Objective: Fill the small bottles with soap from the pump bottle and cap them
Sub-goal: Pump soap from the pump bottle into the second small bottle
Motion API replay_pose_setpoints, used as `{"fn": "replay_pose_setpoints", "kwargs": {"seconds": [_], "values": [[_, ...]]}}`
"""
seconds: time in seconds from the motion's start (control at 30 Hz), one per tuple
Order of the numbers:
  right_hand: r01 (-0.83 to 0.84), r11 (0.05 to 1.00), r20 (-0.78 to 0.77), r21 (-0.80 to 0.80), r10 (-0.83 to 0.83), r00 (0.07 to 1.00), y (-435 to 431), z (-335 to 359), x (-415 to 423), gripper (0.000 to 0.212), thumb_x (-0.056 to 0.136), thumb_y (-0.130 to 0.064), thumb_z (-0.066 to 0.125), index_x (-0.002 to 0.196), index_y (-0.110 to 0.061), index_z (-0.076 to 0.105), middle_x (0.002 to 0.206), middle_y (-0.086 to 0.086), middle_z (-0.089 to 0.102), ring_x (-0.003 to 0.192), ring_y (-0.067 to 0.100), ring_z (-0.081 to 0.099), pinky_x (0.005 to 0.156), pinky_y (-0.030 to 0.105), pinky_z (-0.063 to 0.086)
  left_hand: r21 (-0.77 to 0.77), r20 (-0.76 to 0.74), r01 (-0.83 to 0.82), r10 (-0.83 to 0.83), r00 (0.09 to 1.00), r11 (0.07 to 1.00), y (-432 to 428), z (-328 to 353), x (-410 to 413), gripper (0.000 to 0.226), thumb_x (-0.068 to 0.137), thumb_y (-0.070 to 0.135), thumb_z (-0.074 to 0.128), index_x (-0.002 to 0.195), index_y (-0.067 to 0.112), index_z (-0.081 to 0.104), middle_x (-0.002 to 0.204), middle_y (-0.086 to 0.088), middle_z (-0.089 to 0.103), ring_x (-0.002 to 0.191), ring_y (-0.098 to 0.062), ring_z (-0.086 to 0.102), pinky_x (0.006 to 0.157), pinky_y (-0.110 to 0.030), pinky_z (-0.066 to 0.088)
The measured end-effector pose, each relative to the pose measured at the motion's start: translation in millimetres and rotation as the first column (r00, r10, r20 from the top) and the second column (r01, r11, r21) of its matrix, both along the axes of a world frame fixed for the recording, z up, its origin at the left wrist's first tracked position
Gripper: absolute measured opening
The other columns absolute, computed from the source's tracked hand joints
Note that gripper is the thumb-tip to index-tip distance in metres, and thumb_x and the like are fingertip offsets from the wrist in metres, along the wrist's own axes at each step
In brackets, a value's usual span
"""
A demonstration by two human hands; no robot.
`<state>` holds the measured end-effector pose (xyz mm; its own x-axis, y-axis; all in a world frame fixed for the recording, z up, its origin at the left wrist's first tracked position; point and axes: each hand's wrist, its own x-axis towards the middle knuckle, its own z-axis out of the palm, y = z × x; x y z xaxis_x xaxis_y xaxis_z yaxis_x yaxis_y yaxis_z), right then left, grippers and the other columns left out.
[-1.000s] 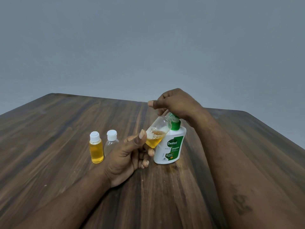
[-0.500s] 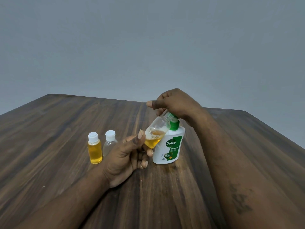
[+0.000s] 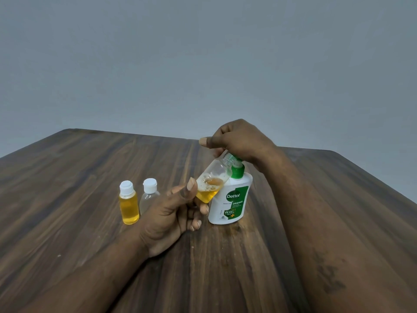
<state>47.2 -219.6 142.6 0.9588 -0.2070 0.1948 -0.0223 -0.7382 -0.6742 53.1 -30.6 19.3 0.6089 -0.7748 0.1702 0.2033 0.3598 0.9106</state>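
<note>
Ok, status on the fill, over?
Left hand grips tilted open bottle, part full, mouth at nozzle. Right hand grips pump bottle head. Beside them, full capped bottle and clear capped bottle, not in the way.

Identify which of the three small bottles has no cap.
The tilted, part-filled bottle in the left hand; the full yellow bottle and clear bottle stand white-capped.

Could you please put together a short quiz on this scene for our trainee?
1. True or false: the open bottle in the left hand is upright.
2. How many capped bottles stand on the table? A) one B) two C) three
3. Which hand covers the pump bottle's top?
Key: 1. false, it tilts. 2. B: full bottle, clear bottle. 3. right hand.
</note>
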Motion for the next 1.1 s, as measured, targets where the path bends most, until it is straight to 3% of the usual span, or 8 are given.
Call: {"fn": "replay_pose_setpoints", "kwargs": {"seconds": [0.1, 0.2, 0.33, 0.47, 0.53, 0.67, 0.8, 1.1], "values": [[-0.003, 1.000, -0.093, 0.001, 0.003, 0.996, 0, -3, 0, 0.038, 0.088, -0.049, 0.077, 0.080, -0.012, 0.071, 0.082, -0.004, 0.070, 0.080, 0.018, 0.063, 0.078, 0.037, 0.052, 0.010, 0.003, -0.010, 0.010, 1.000, 1.000, 0, 0, 0, 0.051, 0.063, 0.068, 0.086, 0.079, 0.020, 0.076, 0.076, -0.008, 0.065, 0.060, -0.016, 0.054, 0.054, -0.025, 0.047], [0.035, 0.991, -0.192, 0.130, -0.010, 0.981, -3, -10, 0, 0.037, 0.083, -0.047, 0.082, 0.093, -0.012, 0.080, 0.087, -0.002, 0.072, 0.076, 0.016, 0.065, 0.068, 0.029, 0.047, 0.033, -0.009, -0.032, 0.033, 0.999, 0.999, 0, -1, 2, 0.054, 0.061, 0.069, 0.087, 0.077, 0.019, 0.074, 0.075, -0.009, 0.064, 0.058, -0.017, 0.054, 0.053, -0.025, 0.046], [0.011, 0.990, -0.159, 0.139, 0.011, 0.987, -3, -6, -1, 0.032, 0.085, -0.047, 0.081, 0.088, -0.015, 0.079, 0.079, -0.006, 0.070, 0.074, 0.014, 0.062, 0.070, 0.031, 0.047, 0.027, -0.015, -0.026, 0.026, 1.000, 0.999, 1, -2, 2, 0.053, 0.062, 0.068, 0.087, 0.077, 0.019, 0.074, 0.076, -0.010, 0.064, 0.058, -0.017, 0.054, 0.052, -0.024, 0.046], [-0.012, 1.000, -0.050, 0.025, 0.013, 0.999, 0, -1, -2, 0.040, 0.090, -0.047, 0.076, 0.089, -0.007, 0.076, 0.082, -0.003, 0.074, 0.080, 0.016, 0.065, 0.083, 0.040, 0.053, 0.014, -0.002, -0.012, 0.012, 1.000, 1.000, -1, -1, 1, 0.052, 0.064, 0.069, 0.085, 0.079, 0.020, 0.075, 0.078, -0.008, 0.065, 0.060, -0.016, 0.054, 0.054, -0.025, 0.046], [-0.003, 0.999, 0.003, 0.039, 0.003, 1.000, 1, 0, -2, 0.040, 0.088, -0.046, 0.078, 0.084, -0.007, 0.073, 0.079, -0.003, 0.076, 0.076, 0.015, 0.066, 0.078, 0.037, 0.053, 0.010, -0.001, -0.010, 0.010, 1.000, 1.000, 0, 0, 1, 0.052, 0.063, 0.069, 0.086, 0.078, 0.020, 0.075, 0.078, -0.008, 0.065, 0.060, -0.016, 0.054, 0.054, -0.025, 0.047], [-0.005, 0.999, -0.107, 0.047, 0.010, 0.994, -1, -3, 0, 0.034, 0.087, -0.046, 0.080, 0.080, -0.013, 0.073, 0.083, -0.003, 0.072, 0.077, 0.016, 0.063, 0.075, 0.034, 0.050, 0.018, -0.009, -0.017, 0.017, 1.000, 1.000, 1, -1, 1, 0.053, 0.061, 0.069, 0.086, 0.078, 0.021, 0.076, 0.077, -0.009, 0.064, 0.060, -0.016, 0.054, 0.053, -0.024, 0.048], [0.027, 0.982, -0.191, 0.188, 0.010, 0.982, -3, -10, -2, 0.034, 0.081, -0.045, 0.084, 0.089, -0.013, 0.081, 0.083, -0.004, 0.074, 0.074, 0.014, 0.065, 0.066, 0.028, 0.047, 0.033, -0.015, -0.033, 0.033, 0.999, 0.999, 1, 0, 1, 0.054, 0.059, 0.071, 0.086, 0.076, 0.021, 0.075, 0.075, -0.009, 0.064, 0.058, -0.016, 0.054, 0.053, -0.024, 0.047], [0.000, 0.999, 0.033, 0.048, -0.002, 0.999, -1, -1, 0, 0.038, 0.084, -0.048, 0.082, 0.078, -0.012, 0.071, 0.075, -0.003, 0.076, 0.074, 0.013, 0.067, 0.074, 0.034, 0.051, 0.006, -0.001, -0.011, 0.011, 1.000, 1.000, 0, 1, 1, 0.053, 0.061, 0.071, 0.086, 0.078, 0.021, 0.076, 0.077, -0.008, 0.065, 0.060, -0.016, 0.055, 0.053, -0.024, 0.047]]}}
